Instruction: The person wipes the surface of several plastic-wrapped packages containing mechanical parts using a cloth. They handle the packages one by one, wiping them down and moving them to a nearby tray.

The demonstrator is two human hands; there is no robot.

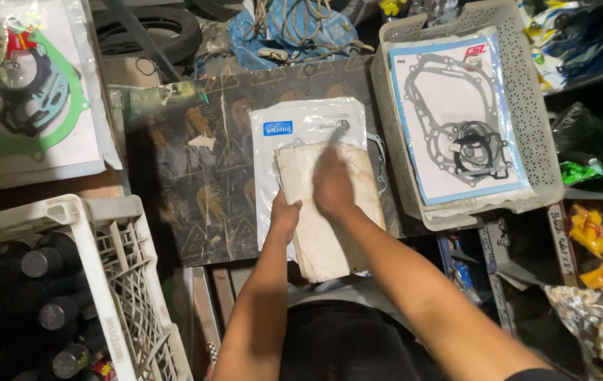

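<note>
On the dark patterned board (195,183), center, lies a worn tan paper sheet (329,226) over a white plastic gasket packet (301,127). L hand (285,215) pinches the sheet's left edge, fingers closed on it. R hand (331,185) rests on top, blurred; looks flat and open, holding nothing, but can't be sure. Right: grey perforated basket (538,134) w/ blue-edged gasket card (456,120). Lower left: white crate (114,282) of dark bottles (40,264).
</note>
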